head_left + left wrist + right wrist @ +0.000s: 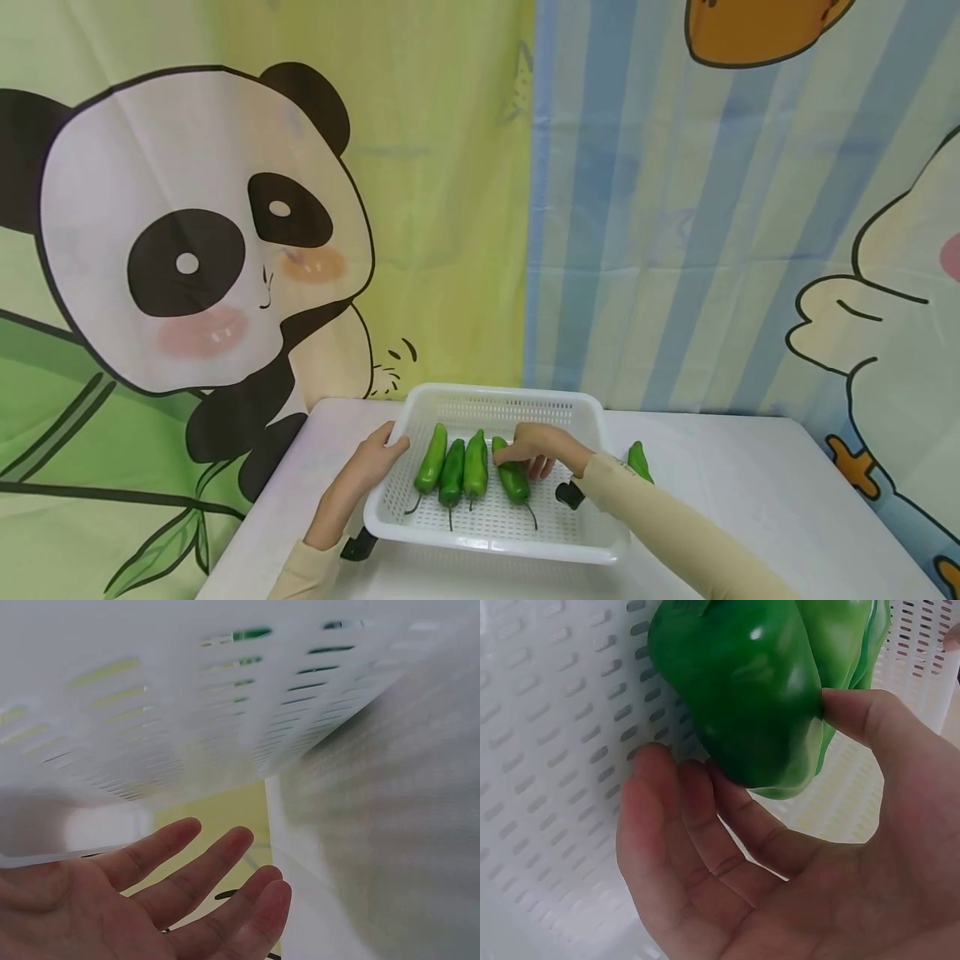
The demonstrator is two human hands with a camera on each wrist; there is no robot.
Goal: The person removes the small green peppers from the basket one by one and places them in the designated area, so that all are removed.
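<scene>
A white plastic basket [551, 533] with slotted walls stands on the table. My left hand [372, 458] holds its left rim, thumb over the edge; in the left wrist view the fingers [199, 881] stretch loosely along the outside, below the slotted wall. Three green chili peppers [452, 473] lie side by side in the basket, stems toward me. To their right is another green pepper [513, 482], its far end pinched between the thumb and fingers of my right hand [542, 446]. The right wrist view shows this glossy pepper [742, 690] close up, the thumb touching its side.
One more green pepper [637, 460] lies on the white table [720, 475] right of the basket, partly hidden by my right sleeve [660, 521]. A printed curtain [450, 208] with a panda hangs behind the table. Small black devices [360, 546] sit at my wrists.
</scene>
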